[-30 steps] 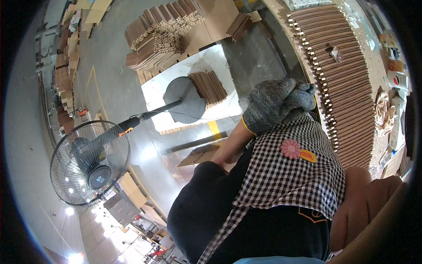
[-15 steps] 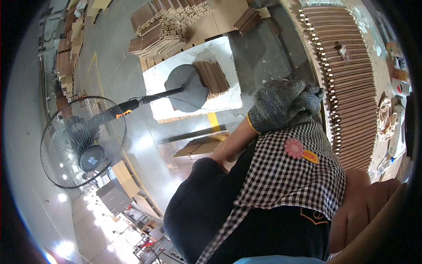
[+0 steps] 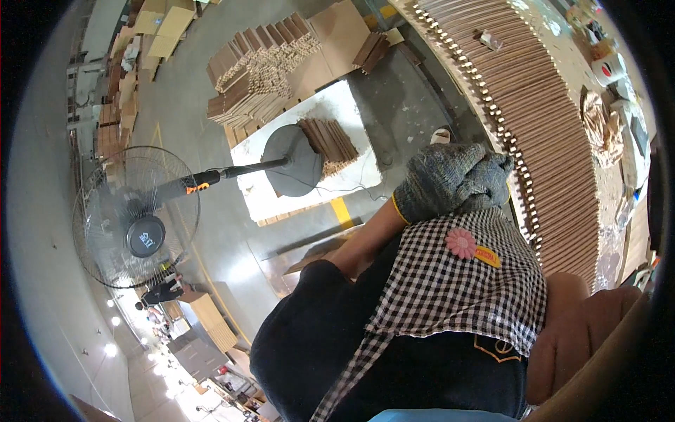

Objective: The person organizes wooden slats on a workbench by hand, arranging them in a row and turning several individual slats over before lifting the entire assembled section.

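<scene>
My left hand (image 3: pixel 437 181), in a grey knitted glove with a yellow cuff, is closed and pressed against my right hand (image 3: pixel 488 177). The right one wears a matching glove, and its fingers are curled in. Whatever may lie between the hands is hidden. Both are held in front of my black-and-white checked apron (image 3: pixel 457 281), which has a pink flower on it. Close beyond them, a long row of narrow brown strips (image 3: pixel 541 141) with pale ends lies side by side on the worktable (image 3: pixel 555 53). The hands appear apart from the strips.
A standing fan (image 3: pixel 144 232) is at left, its round base on a white board (image 3: pixel 337 105) beside stacked brown pieces (image 3: pixel 327 144). More stacked boards (image 3: pixel 260 70) lie behind. Crumpled brown paper (image 3: pixel 601 130) and a white cup (image 3: pixel 608 69) sit on the table. Another person (image 3: pixel 162 292) is far off.
The view has swung, so the strip row and table reach further left in the picture. My hands stay together at the apron. A distant person and a shoe near my hands have come into view.
</scene>
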A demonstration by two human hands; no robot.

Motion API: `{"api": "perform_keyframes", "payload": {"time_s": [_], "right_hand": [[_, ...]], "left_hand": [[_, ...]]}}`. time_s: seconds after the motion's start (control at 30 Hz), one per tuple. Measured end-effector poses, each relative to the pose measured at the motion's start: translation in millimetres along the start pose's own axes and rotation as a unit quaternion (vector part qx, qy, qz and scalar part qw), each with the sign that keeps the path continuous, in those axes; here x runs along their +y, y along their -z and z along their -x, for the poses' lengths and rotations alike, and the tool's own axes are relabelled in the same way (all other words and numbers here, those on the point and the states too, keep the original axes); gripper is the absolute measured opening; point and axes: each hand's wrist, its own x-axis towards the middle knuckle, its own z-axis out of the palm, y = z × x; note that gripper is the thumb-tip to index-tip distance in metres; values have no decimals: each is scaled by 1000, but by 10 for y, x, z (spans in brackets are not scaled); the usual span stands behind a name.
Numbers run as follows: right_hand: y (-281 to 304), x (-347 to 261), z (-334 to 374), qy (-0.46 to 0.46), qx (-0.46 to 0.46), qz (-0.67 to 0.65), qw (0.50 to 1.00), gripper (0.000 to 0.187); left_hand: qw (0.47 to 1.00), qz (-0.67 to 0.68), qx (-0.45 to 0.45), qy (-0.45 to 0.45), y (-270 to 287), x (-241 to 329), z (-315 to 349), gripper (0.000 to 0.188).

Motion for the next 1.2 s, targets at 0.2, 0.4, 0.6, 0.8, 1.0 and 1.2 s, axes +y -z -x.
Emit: {"api": "perform_keyframes", "payload": {"time_s": [0.2,0.4,0.6,0.8,1.0,1.2], "right_hand": [[109,71,-104,8,-4,-11,1000,28],[188,115,-81,0,-21,-25,999,28],[176,124,-93,-1,-15,-13,1000,29],[126,106,-90,-10,-16,-4,1000,29],[115,-222,-55,-43,-10,15,999,30],[299,-554,-14,-87,-26,26,996,30]], "left_hand": [[999,-44,20,-20,36,-104,26,53],[983,78,-1,165,-117,-154,341,52],[996,-6,-48,77,93,-163,81,55],[997,-55,35,-31,167,-223,-71,55],[997,-68,24,1,288,-313,-50,57],[997,-64,39,36,478,-275,-12,51]]}}
